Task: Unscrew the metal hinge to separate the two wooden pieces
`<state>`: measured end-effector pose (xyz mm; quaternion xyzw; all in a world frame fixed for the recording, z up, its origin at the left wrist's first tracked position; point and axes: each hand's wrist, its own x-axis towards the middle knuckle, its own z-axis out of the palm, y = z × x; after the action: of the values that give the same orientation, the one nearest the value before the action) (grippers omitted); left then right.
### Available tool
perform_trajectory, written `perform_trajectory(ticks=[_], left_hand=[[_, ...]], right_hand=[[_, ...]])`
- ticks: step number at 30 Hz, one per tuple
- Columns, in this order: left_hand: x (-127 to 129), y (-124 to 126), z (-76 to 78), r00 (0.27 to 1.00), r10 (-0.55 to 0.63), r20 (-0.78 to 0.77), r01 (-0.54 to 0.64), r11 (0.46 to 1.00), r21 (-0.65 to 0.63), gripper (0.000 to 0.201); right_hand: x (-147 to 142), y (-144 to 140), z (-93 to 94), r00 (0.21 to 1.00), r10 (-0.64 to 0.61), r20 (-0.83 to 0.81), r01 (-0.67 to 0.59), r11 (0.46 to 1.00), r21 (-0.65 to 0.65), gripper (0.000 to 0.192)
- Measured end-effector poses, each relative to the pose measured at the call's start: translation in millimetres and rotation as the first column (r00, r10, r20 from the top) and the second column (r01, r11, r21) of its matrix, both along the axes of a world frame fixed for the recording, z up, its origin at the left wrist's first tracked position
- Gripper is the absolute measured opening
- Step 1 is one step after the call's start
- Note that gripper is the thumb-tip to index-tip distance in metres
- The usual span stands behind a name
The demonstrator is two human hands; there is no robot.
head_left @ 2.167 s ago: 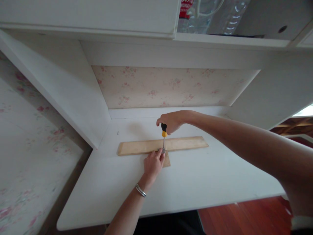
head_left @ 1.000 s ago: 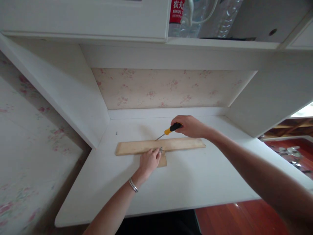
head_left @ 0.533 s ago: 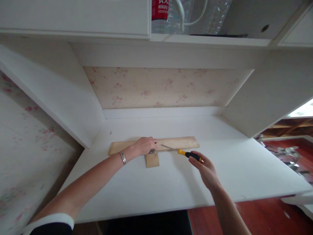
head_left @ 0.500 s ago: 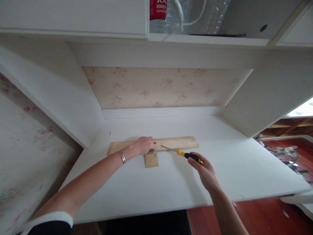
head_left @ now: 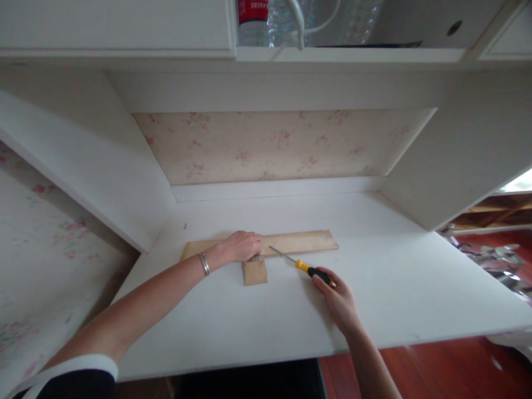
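A long pale wooden strip (head_left: 299, 242) lies across the white desk (head_left: 266, 316), with a small wooden block (head_left: 255, 272) butting against its near edge. My left hand (head_left: 241, 246) rests on the strip right above the block, fingers curled over a small metal piece that is mostly hidden. My right hand (head_left: 338, 296) grips the black end of a yellow-and-black screwdriver (head_left: 301, 265). The tool lies low over the desk, its tip pointing left toward the strip near my left hand.
White side panels close the desk in on the left (head_left: 83, 166) and right (head_left: 457, 160), with floral wallpaper (head_left: 274, 144) at the back. An overhead shelf holds plastic bottles (head_left: 253, 19). A tiny screw (head_left: 185, 225) lies at the back left. Red wooden floor (head_left: 436, 371) shows beyond the front edge.
The screwdriver has come off the joint, where it stood upright, and my right hand has swung it down to the right of the block. My left hand shifted on top of the strip.
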<state>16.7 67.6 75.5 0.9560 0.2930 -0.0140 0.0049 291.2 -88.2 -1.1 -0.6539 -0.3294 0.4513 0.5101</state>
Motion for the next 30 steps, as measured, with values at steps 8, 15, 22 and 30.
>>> perform_trajectory(ticks=[8,15,22,30], left_hand=[[-6,3,2.6,0.955,0.262,0.143,-0.261,0.965,-0.024,0.039],[-87,35,-13.7,0.752,0.561,0.347,-0.582,0.812,-0.052,0.036],[-207,46,-40.1,0.326,0.878,0.351,-0.935,0.354,-0.016,0.042],[-243,45,-53.6,0.251,0.926,0.280,-0.962,0.270,-0.029,0.041]], right_hand=[[-1,-3,-6.8,1.000,0.014,0.014,-0.014,1.000,-0.002,0.051],[-1,-4,-9.1,1.000,0.024,-0.011,-0.024,0.999,-0.032,0.056],[0,1,-9.0,1.000,0.002,0.010,-0.001,0.998,-0.059,0.056],[-1,5,-9.2,0.998,-0.026,0.051,0.029,0.998,-0.054,0.055]])
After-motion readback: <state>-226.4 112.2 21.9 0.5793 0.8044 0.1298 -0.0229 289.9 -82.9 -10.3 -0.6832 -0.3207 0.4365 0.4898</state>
